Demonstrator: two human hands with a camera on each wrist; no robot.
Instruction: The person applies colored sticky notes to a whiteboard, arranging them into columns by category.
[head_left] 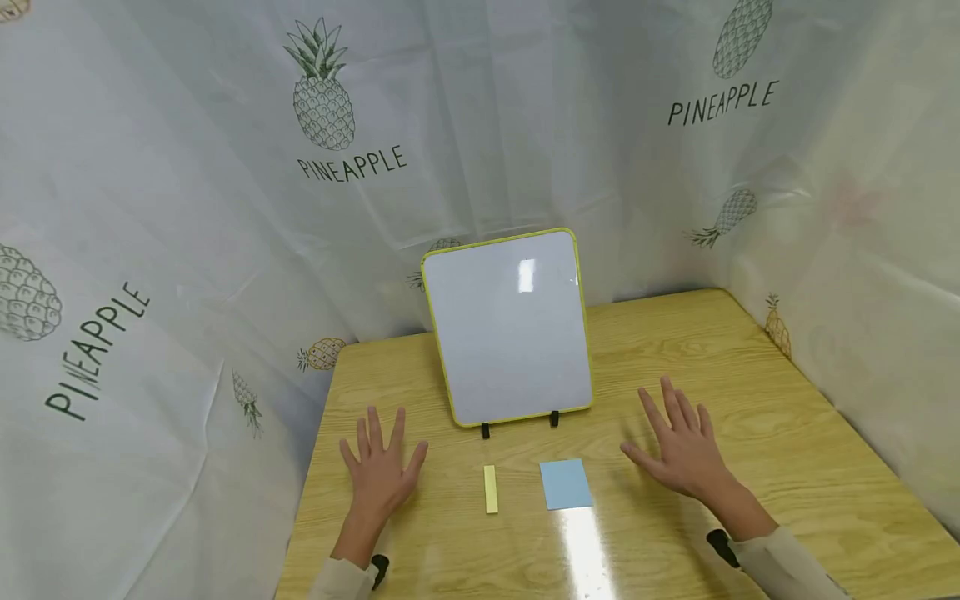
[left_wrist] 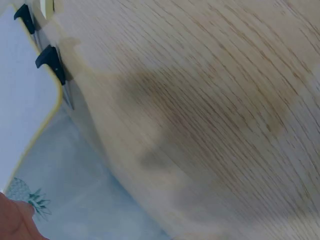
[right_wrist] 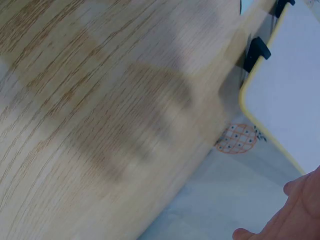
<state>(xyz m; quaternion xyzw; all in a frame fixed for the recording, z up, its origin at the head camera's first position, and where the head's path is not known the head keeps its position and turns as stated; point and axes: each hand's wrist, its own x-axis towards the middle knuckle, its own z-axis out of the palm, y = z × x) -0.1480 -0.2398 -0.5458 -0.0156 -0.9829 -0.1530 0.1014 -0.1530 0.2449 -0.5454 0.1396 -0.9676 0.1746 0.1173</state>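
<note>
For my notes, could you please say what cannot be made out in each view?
Head: back of the whiteboard, hidden by its front.
Left wrist: most of the left grip, cut off by the frame edges.
Right wrist: most of the blue square, cut off by the top edge.

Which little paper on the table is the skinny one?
The yellow paper, left of the other in the head view: it is a narrow strip, while the blue paper is wide and nearly square.
</note>
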